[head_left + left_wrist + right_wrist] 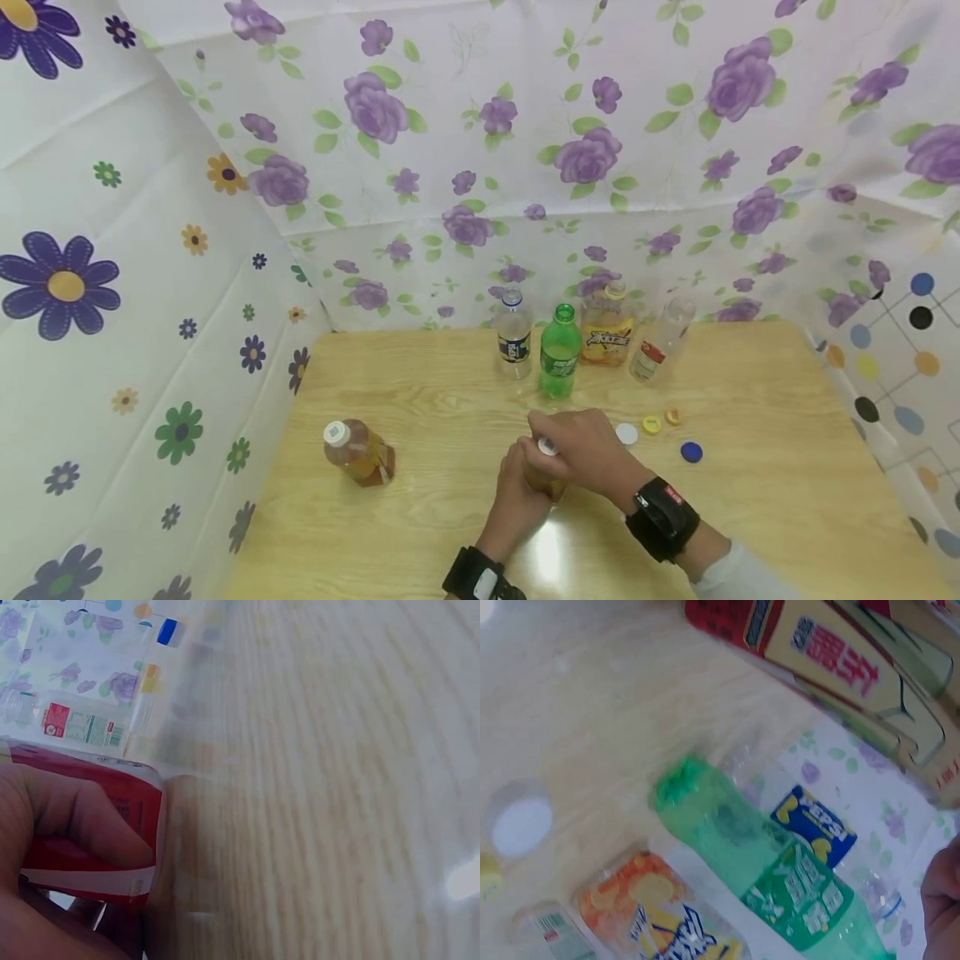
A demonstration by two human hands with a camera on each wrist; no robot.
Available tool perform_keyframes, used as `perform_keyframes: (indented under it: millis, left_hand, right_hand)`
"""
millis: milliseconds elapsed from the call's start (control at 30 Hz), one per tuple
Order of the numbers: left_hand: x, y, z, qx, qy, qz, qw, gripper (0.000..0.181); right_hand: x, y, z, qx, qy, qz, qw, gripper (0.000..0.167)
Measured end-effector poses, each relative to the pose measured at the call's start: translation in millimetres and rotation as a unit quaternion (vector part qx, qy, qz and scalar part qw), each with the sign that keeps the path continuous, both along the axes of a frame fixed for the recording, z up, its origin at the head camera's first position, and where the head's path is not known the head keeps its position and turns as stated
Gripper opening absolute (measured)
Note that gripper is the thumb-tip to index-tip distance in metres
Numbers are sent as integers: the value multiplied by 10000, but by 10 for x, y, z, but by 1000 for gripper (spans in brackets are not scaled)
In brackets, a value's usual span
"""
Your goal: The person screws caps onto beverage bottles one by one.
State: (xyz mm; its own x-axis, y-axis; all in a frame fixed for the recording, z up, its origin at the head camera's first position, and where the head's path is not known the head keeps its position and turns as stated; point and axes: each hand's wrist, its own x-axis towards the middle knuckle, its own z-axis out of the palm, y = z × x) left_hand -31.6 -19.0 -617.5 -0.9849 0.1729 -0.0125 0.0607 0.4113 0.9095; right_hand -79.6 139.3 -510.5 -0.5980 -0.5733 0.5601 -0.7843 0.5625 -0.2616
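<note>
A plastic bottle with a red and cream label (840,671) stands at the front middle of the table, mostly covered by my hands in the head view. My left hand (517,493) grips its body; in the left wrist view the thumb presses along the red label (90,769). At the top, my right hand (588,450) curls its fingers round the white cap (548,447), part of which shows between them. The right wrist view catches only a bit of the right hand (943,900) at its edge.
Behind the hands stand several capless bottles: a clear one (514,337), a green one (559,354), an orange-labelled one (607,333) and a clear red-labelled one (656,350). Loose white (626,433), yellow (651,425), orange (672,416) and blue caps (692,452) lie rightward. A white-capped bottle (363,454) stands left.
</note>
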Motion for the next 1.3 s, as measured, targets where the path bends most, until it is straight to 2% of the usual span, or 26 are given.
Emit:
perform_keyframes:
  millis: [200, 333, 433, 567, 667, 800, 933, 1033, 1133, 1300]
  left_hand:
    - [-6, 0, 1, -106, 13, 86, 9999, 78]
    - [-20, 9, 19, -176, 7, 105, 9998, 75]
    - [-18, 41, 40, -212, -72, 279, 9994, 72]
    - [-10, 102, 73, -278, -267, 626, 9973, 64]
    - [-9, 114, 97, -284, -354, 730, 9963, 64]
    - [-12, 71, 95, -153, -317, 627, 9974, 70]
    - [-13, 28, 62, -38, -301, 422, 9986, 77]
    - [-14, 12, 57, -56, -318, 325, 9990, 75]
    - [-12, 5, 62, -148, -316, 246, 9991, 73]
    - [-21, 12, 70, -431, -286, 91, 9986, 74]
  right_hand:
    - [70, -77, -7, -238, 107, -341, 9991, 29]
    - [149, -141, 12, -210, 273, -914, 9952, 29]
    - [202, -170, 35, -130, 292, -1548, 9874, 28]
    - [241, -179, 76, -163, 59, -2386, 9710, 30]
    - [263, -191, 95, -251, -112, -2618, 9647, 30]
    - [273, -218, 88, -261, -114, -2383, 9708, 30]
    - [231, -194, 43, -343, -199, -1860, 9818, 31]
    - [172, -125, 10, -389, -466, -1314, 9895, 31]
    - [91, -27, -13, -231, -632, -665, 9955, 31]
    - [-88, 105, 38, 133, -470, 544, 9973, 32]
